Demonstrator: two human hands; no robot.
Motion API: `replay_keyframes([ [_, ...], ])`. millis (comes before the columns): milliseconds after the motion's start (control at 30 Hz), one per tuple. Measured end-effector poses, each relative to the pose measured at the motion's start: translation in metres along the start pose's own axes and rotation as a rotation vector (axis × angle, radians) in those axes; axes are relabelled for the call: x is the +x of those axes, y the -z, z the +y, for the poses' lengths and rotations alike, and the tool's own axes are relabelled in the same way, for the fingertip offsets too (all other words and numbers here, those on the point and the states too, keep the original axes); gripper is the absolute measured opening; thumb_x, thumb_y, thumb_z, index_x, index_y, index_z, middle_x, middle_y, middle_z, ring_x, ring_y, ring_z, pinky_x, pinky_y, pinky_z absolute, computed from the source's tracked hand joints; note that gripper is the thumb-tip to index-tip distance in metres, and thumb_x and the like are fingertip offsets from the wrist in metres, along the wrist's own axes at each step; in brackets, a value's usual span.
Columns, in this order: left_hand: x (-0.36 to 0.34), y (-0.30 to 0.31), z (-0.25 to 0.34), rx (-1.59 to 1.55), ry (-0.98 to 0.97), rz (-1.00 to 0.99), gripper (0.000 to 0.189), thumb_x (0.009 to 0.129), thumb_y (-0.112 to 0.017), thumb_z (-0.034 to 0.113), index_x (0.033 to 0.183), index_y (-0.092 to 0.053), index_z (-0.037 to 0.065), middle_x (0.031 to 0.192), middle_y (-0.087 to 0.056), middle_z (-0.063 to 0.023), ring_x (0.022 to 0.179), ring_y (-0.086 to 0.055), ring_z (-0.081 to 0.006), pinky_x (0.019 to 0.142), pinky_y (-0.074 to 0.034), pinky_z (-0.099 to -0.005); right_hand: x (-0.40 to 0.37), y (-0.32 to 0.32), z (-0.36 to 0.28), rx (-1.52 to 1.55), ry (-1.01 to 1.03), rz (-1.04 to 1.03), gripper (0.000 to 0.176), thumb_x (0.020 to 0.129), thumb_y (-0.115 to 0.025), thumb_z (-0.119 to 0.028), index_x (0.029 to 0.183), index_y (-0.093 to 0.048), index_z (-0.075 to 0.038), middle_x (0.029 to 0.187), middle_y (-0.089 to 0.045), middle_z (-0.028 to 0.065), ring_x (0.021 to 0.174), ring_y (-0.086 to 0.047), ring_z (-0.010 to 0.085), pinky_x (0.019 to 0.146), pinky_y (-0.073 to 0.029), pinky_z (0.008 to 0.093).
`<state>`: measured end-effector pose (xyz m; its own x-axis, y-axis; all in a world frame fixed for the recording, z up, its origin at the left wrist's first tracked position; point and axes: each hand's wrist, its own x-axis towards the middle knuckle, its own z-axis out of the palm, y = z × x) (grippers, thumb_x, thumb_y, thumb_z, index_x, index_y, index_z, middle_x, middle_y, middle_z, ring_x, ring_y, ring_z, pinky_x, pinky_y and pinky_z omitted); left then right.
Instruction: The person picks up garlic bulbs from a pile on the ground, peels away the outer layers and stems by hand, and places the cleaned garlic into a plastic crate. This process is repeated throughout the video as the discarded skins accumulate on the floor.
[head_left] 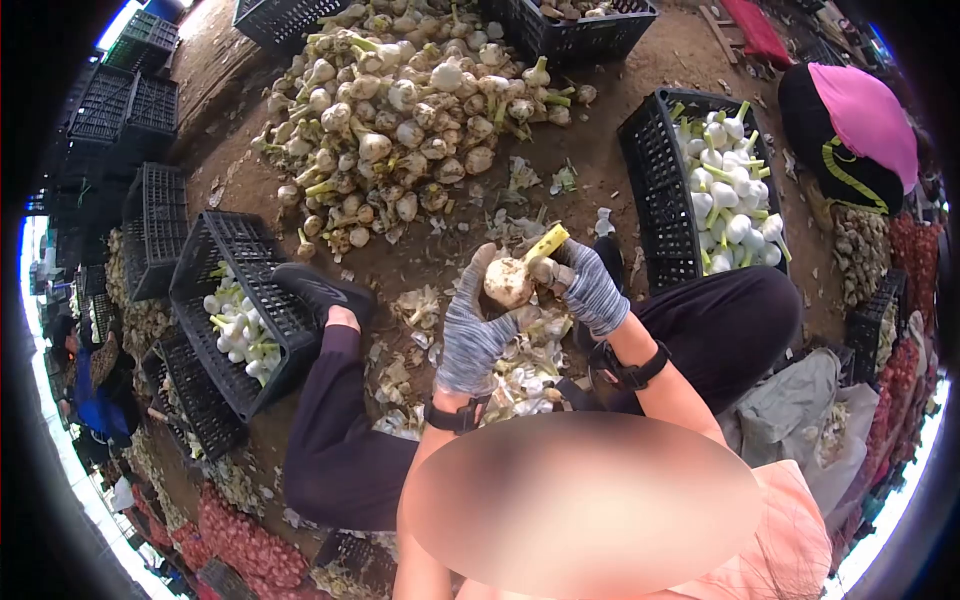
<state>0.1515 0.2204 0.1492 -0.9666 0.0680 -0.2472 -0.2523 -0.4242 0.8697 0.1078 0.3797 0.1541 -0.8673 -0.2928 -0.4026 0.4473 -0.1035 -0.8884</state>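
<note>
Garlic bulb [508, 282], its green stalk [547, 242] pointing up and to the right, sits between your two gloved hands, held above the dirt ground [600, 120] in the middle of the view.

At the ground's left edge a tilted black crate [215, 245] holds a few white cleaned bulbs [240, 325], and your left shoe [320, 290] lies right against its rim. Next comes your left hand [472, 335], closed under and around the bulb's left side. Your right hand [590, 290] is closed on it too, fingers pinching at the foot of the stalk; whether that hand also hides a blade cannot be told. Below both hands lies a heap of peelings [520, 375], and toward the far edge spreads the pile of uncleaned garlic [400, 110]. On the right stands a second crate [655, 180] full of white bulbs [735, 190], with another person in a pink cap [865, 115] beyond it.

To my eye the risk lies in the grip. Loose papery skin under knit gloves could let the bulb slide out and drop into the peelings, where it would be hard to spot. A hard pinch at the stalk might bruise the cloves. A nudge from your shoe could tip the leaning crate.
</note>
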Motion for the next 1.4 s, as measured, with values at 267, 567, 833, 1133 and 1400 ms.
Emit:
replay_keyframes([
  [267,-0.020,-0.001,0.018,0.000,0.071,-0.041,0.074,0.070,-0.072,0.041,0.123,-0.042,0.001,0.105,-0.057,-0.0094,0.094,-0.056,-0.0165,0.082,-0.048,-0.0290,-0.014,-0.002,-0.006,-0.098,0.015,-0.036,0.025,0.083,-0.062,-0.017,0.099,-0.059,0.001,0.081,-0.061,0.0031,0.074,-0.054,0.0074,0.065,-0.047,0.0234],
  [567,-0.019,0.028,-0.014,-0.730,0.697,-0.084,0.071,0.079,-0.040,0.067,0.105,-0.051,0.001,0.049,-0.049,-0.0024,0.027,-0.034,-0.0098,0.029,-0.033,-0.0237,-0.027,-0.007,0.009,-0.214,0.234,-0.221,0.025,0.079,-0.063,-0.007,0.104,-0.059,-0.003,0.091,-0.062,0.0044,0.083,-0.056,0.0106,0.075,-0.046,0.0258],
  [833,-0.023,0.003,-0.028,0.392,-0.211,0.308,0.054,0.090,-0.046,0.039,0.129,-0.032,0.004,0.088,-0.053,-0.0042,0.077,-0.054,-0.0140,0.066,-0.046,-0.0248,-0.023,-0.012,0.027,-0.171,0.164,0.066,0.037,0.079,-0.061,-0.011,0.112,-0.049,0.000,0.094,-0.060,0.0080,0.084,-0.054,0.0129,0.076,-0.045,0.0276],
  [1133,-0.027,0.003,-0.011,-0.431,0.343,0.110,0.050,0.084,-0.052,0.048,0.113,-0.048,0.007,0.081,-0.056,-0.0021,0.058,-0.050,-0.0059,0.045,-0.040,-0.0178,-0.022,-0.003,0.026,0.401,-0.198,-0.034,0.022,0.083,-0.055,-0.011,0.100,-0.054,0.003,0.086,-0.060,0.0058,0.076,-0.060,0.0118,0.067,-0.051,0.0239],
  [1400,-0.015,0.011,-0.012,0.329,-0.217,0.116,0.069,0.065,-0.077,0.038,0.115,-0.047,0.002,0.109,-0.053,-0.0078,0.100,-0.051,-0.0168,0.090,-0.041,-0.0304,-0.025,-0.008,0.031,0.361,-0.054,0.039,0.023,0.084,-0.054,-0.012,0.104,-0.055,0.000,0.095,-0.059,0.0039,0.086,-0.056,0.0100,0.075,-0.046,0.0237],
])
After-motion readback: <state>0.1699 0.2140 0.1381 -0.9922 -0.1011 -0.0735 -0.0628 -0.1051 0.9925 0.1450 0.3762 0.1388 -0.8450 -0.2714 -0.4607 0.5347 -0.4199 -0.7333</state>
